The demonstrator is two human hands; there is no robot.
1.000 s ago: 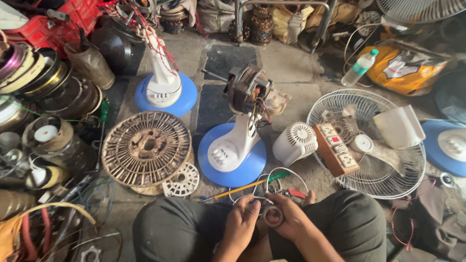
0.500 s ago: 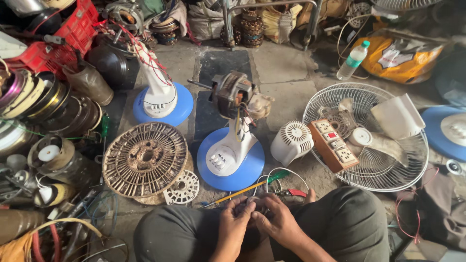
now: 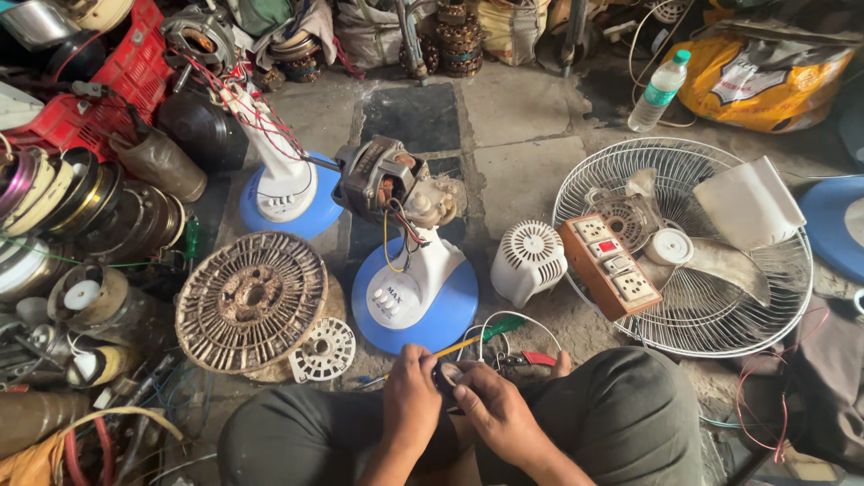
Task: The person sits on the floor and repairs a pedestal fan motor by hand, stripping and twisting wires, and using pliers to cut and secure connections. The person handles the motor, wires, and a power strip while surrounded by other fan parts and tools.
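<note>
My left hand (image 3: 409, 400) and my right hand (image 3: 490, 409) meet low in the view, between my knees, both closed around a small dark round part (image 3: 447, 375) with a pale end. Most of that part is hidden by my fingers. Just beyond my hands stands a table fan body on a blue round base (image 3: 409, 292), its bare motor (image 3: 378, 180) exposed on top with red and yellow wires. A yellow-shafted screwdriver with a green handle (image 3: 486, 335) and red-handled pliers (image 3: 531, 358) lie on the floor by my right hand.
A white motor cover (image 3: 529, 261) and a wire fan guard (image 3: 684, 243) holding an orange socket box (image 3: 612, 265) and white blades lie to the right. A rusty round grille (image 3: 250, 301) lies left. A second blue-based fan stand (image 3: 283, 193) and stacked motor coils (image 3: 72, 207) crowd the far left.
My hands have stayed together on the small part, turning it slightly. The view has tilted a little lower and closer.
</note>
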